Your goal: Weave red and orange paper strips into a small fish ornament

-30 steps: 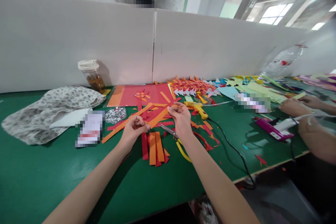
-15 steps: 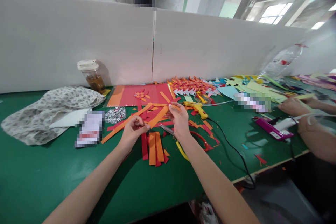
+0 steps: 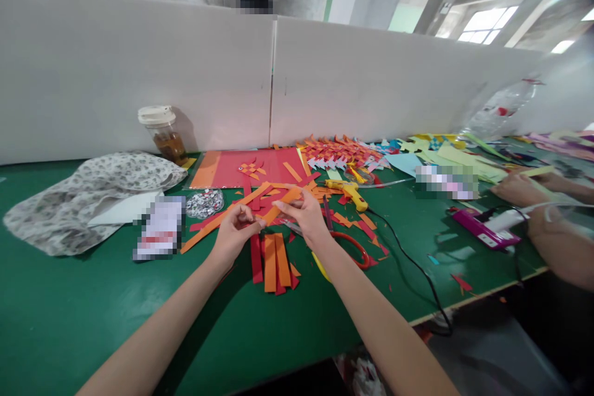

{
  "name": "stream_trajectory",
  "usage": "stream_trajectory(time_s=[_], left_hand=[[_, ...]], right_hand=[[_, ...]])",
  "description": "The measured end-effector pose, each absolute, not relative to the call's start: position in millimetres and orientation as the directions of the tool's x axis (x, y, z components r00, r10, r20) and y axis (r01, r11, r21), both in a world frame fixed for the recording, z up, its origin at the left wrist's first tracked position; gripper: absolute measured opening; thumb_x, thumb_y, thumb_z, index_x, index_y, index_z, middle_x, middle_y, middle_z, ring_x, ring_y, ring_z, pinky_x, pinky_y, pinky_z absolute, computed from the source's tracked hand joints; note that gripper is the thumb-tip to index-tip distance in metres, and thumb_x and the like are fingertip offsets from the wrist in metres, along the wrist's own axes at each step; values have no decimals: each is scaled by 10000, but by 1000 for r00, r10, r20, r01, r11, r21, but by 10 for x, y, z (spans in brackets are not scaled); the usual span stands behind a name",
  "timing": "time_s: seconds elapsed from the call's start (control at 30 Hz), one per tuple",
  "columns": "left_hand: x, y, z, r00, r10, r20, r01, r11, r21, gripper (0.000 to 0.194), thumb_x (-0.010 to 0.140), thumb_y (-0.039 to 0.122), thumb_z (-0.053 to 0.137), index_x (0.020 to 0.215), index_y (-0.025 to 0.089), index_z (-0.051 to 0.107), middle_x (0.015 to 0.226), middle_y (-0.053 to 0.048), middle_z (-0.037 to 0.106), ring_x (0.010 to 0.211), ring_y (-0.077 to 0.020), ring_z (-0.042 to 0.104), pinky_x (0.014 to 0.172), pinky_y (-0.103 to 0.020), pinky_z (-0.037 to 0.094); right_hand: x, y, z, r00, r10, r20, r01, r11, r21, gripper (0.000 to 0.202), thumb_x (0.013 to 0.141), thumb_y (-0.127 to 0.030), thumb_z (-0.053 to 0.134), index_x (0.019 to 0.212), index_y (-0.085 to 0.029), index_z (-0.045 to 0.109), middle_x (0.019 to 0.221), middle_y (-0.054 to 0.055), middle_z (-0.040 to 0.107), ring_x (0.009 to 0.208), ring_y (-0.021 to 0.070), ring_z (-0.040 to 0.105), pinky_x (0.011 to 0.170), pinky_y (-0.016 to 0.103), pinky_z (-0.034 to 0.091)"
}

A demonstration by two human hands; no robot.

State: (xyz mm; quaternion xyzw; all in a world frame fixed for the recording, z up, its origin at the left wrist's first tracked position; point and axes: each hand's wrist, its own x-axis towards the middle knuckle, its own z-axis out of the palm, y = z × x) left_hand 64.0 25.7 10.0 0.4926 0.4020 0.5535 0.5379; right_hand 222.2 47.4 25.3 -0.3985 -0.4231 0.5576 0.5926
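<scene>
Between my two hands runs an orange paper strip (image 3: 275, 213). My left hand (image 3: 236, 232) pinches its lower left end. Further up the strip, my right hand (image 3: 304, 213) has thumb and fingers closed on it. Orange strips (image 3: 270, 263) and a red strip (image 3: 256, 258) lie just in front of my hands. Scissors with a red and yellow handle (image 3: 357, 247) rest partly under my right hand. Behind, a woven orange and red paper fish (image 3: 252, 169) lies on a red sheet (image 3: 273, 164).
A yellow glue gun (image 3: 350, 192) with a black cord lies right of my hands. Woven pieces (image 3: 341, 151) are piled at the back. A bag of googly eyes (image 3: 204, 203), cloth (image 3: 93, 198) and cup (image 3: 162, 135) stand left. Another person's hands (image 3: 520, 189) work at right.
My right hand has slid left and slightly down along the orange strip, closer to my left hand. My left hand has hardly moved.
</scene>
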Motion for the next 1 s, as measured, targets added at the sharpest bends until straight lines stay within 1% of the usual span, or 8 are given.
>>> stream_trajectory(time_s=[0.1,0.2,0.3,0.47,0.67,0.8,0.9,1.0], left_hand=[[639,261,93,78,990,113,-196,-96,976,320,589,240,736,639,201,422,587,48,552,580,-111,551,591,-229,416],[636,257,96,87,989,117,-196,-98,976,315,595,233,734,645,200,424,593,46,558,579,-111,554,588,-227,412],[632,253,100,79,990,115,-200,-97,975,310,594,226,730,645,199,425,596,47,551,563,-106,542,581,-229,409],[632,261,98,70,991,117,-214,-100,972,301,597,205,724,656,194,429,594,58,522,547,-87,519,570,-216,392],[634,268,95,60,990,128,-235,-111,966,305,594,190,724,659,188,426,601,66,511,554,-77,515,572,-201,386],[634,271,83,48,991,129,-228,-115,967,310,592,193,727,655,188,424,594,65,505,567,-84,525,575,-202,392],[635,273,74,54,992,118,-219,-104,970,310,595,199,728,657,187,424,593,65,506,563,-83,528,572,-201,397],[636,274,82,47,993,108,-227,-94,969,319,592,209,735,659,187,424,600,61,519,556,-77,517,563,-196,401]], right_hand=[[2257,508,231,133,988,73,-318,113,-941,542,530,-269,791,1008,-184,550,641,-40,679,556,125,646,574,255,553],[2266,527,212,178,980,92,-326,146,-934,505,547,-263,783,980,-184,534,651,-39,677,603,125,655,582,241,552],[2248,527,215,144,986,82,-336,126,-933,526,531,-251,792,974,-190,517,655,-46,675,606,123,652,578,242,552],[2239,509,244,83,995,53,-298,75,-952,579,474,-252,812,967,-190,514,644,-51,668,594,144,654,608,290,565],[2257,501,246,69,997,22,-236,38,-971,590,497,-287,805,977,-187,479,664,-31,679,599,157,662,603,294,561],[2247,512,231,60,997,39,-223,52,-973,547,507,-303,800,928,-197,467,635,-43,659,610,164,659,622,307,558],[2241,523,217,71,996,46,-232,61,-971,527,507,-308,798,887,-207,447,618,-57,642,595,154,647,618,307,554],[2244,529,207,45,998,53,-236,62,-970,503,512,-322,795,878,-203,471,622,-60,637,593,140,640,632,300,551]])
